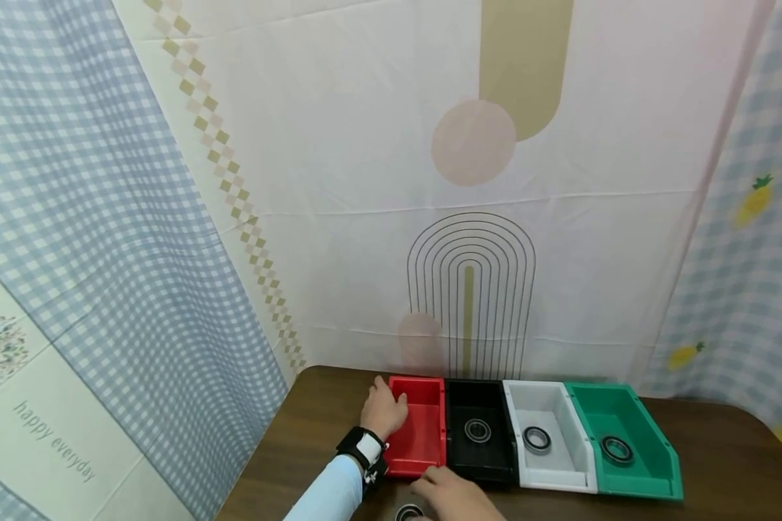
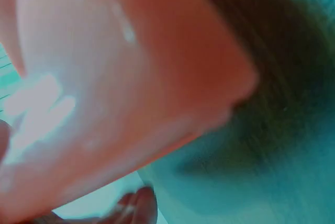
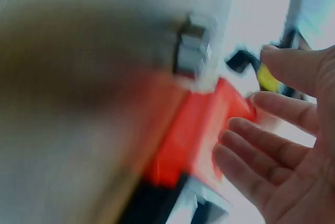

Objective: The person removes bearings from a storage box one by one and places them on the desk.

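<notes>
My left hand [image 1: 383, 411] is at the left wall of the red bin [image 1: 420, 463], thumb over the rim and fingers along the outside. The left wrist view has the bin wall [image 2: 131, 93] filling much of the picture, with fingertips [image 2: 144, 205] below it. In front of this bin, my right hand [image 1: 452, 496] is beside a ring-shaped metal bearing [image 1: 409, 512] on the table, cut off by the lower edge. Its fingers [image 3: 267, 145] look spread and loosely bent in the right wrist view, with nothing between them.
To the right stand a black bin [image 1: 476, 459], a white bin [image 1: 560, 477] and a green bin [image 1: 645, 477], side by side. Each holds one bearing, such as the bearing [image 1: 617, 450] in the green one. The wooden table [image 1: 319, 405] meets a patterned curtain [image 1: 352, 275] behind.
</notes>
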`<state>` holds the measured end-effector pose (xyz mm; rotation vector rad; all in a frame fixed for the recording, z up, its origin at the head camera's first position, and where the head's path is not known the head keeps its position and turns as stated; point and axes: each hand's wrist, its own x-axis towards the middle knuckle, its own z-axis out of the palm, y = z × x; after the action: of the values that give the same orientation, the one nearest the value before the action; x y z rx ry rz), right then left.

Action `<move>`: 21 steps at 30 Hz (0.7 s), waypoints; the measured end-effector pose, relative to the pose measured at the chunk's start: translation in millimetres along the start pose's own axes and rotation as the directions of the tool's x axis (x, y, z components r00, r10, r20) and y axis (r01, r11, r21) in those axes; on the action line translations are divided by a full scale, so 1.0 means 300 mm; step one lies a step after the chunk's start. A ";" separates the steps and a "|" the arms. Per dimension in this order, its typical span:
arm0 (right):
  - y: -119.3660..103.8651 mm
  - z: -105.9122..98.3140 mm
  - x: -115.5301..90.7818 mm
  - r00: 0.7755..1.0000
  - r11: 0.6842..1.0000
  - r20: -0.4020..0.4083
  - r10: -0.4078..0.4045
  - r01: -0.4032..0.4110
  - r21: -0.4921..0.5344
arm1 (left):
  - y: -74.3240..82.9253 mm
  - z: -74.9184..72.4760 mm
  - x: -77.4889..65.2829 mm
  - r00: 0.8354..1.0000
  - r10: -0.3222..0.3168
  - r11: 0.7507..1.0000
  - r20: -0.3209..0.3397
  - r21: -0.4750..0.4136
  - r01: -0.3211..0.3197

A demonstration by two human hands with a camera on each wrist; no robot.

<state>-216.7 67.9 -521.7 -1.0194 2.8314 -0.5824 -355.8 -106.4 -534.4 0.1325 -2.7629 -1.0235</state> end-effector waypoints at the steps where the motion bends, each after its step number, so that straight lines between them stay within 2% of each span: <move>1: 0.010 -0.024 -0.020 0.999 1.000 -0.043 -0.008 0.007 -0.024 | 0.003 -0.006 -0.005 1.000 0.006 1.000 -0.008 -0.002 -0.006; 4: 0.053 -0.091 -0.079 0.980 0.995 -0.199 0.002 -0.022 -0.098 | 0.026 -0.039 -0.035 0.998 0.056 0.998 -0.025 -0.017 -0.056; 8: 0.123 -0.149 -0.152 0.904 0.981 -0.423 0.057 -0.128 -0.143 | 0.081 -0.098 -0.126 0.986 0.167 0.985 -0.029 -0.029 -0.167; 11: 0.162 -0.176 -0.192 0.841 0.969 -0.527 0.120 -0.214 -0.121 | 0.128 -0.127 -0.233 0.975 0.217 0.973 0.038 -0.082 -0.213; 14: 0.188 -0.191 -0.215 0.792 0.962 -0.594 0.142 -0.251 -0.104 | 0.170 -0.136 -0.334 0.954 0.255 0.961 0.155 -0.146 -0.234; 16: 0.197 -0.194 -0.220 0.776 0.959 -0.614 0.147 -0.263 -0.103 | 0.193 -0.136 -0.377 0.936 0.272 0.957 0.223 -0.167 -0.238; 18: 0.202 -0.192 -0.221 0.773 0.958 -0.617 0.147 -0.266 -0.105 | 0.210 -0.136 -0.400 0.924 0.282 0.954 0.259 -0.173 -0.243; 21: 0.203 -0.180 -0.219 0.774 0.959 -0.615 0.151 -0.266 -0.099 | 0.220 -0.133 -0.409 0.924 0.267 0.960 0.274 -0.158 -0.230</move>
<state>-212.8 169.8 -498.3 -0.5811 3.5566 -0.7475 -228.7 -63.6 -479.8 -0.4134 -2.8585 -1.2234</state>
